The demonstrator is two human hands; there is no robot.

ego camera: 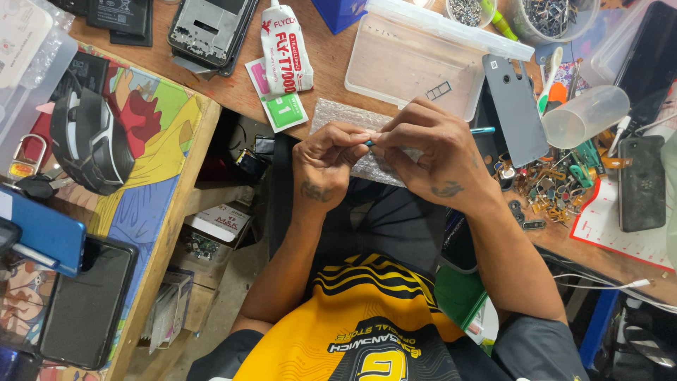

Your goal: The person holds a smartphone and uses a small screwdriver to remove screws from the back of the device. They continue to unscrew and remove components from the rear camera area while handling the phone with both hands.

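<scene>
My left hand (324, 159) and my right hand (430, 152) meet fingertip to fingertip over my lap, just off the edge of the wooden table (331, 60). A thin teal tool (483, 130) runs through my right hand, with its tail sticking out to the right. My left thumb and fingers pinch at its other end; anything small held there is hidden by the fingers. A piece of clear bubble wrap (345, 114) lies right beneath both hands on the table edge.
Beyond the hands lie a white glue tube (285, 49), a green wipe packet (285, 109) and a clear plastic box (416, 63). A grey phone back cover (517, 109), tipped clear cup (585, 116), small metal parts (546, 187) and black phone (642, 183) lie right. Phones (84, 303) lie left.
</scene>
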